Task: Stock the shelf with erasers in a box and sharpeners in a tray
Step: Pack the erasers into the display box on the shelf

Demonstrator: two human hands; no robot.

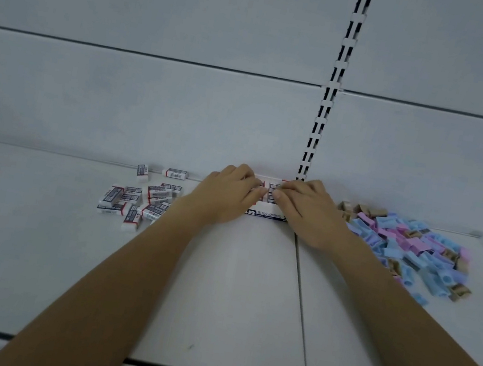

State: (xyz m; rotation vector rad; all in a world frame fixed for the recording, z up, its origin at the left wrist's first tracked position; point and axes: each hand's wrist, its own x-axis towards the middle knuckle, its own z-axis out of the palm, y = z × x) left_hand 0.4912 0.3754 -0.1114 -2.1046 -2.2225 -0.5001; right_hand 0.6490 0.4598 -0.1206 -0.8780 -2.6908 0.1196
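Box: one white eraser box [265, 215] sits at the back of the shelf [230, 293], against the rear panel [151, 102], with blue "ERASER" lettering on its front wall.
Contents: packed erasers [274, 188] show in rows in the narrow gap between the two hands; how full the box is stays hidden.
Left hand: the left hand [228, 195] lies over the box's left half, fingers bent down onto the contents; pinching or only pressing, cannot tell.
Right hand: the right hand [304, 210] covers the right half, thumb tip almost meeting the left one; its hold is equally unclear.
Loose erasers: a scatter of loose erasers [137, 200] in white sleeves lies left of the box, more than a dozen, overlapping too much for a firm count.
Sharpeners: a heap of sharpeners [412, 250] in blue, pink and tan spreads right of the box, several dozen, partly behind the right forearm.
Upright: one slotted upright [328, 101] rises behind the box.
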